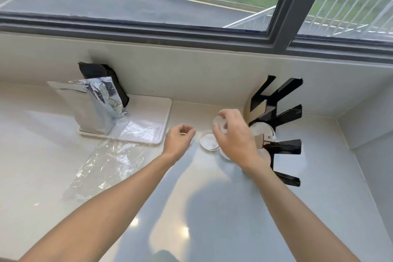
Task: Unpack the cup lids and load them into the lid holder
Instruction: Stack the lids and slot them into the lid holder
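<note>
One clear lid [220, 125] half hidden behind right hand [235, 136]

— What sits where on the bench [212, 208]?
— The lid holder [276, 117] stands at the right, by the wall. One lid [209, 141] lies just left of it. Further left a tray [157, 117] carries a foil bag [100, 104], with plastic wrap [106, 166] before it.

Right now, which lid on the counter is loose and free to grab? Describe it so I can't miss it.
Start at the black lid holder in the right corner. Left of it, between the left hand and the right hand, one clear round lid lies flat on the counter, the only one no hand touches.
</note>
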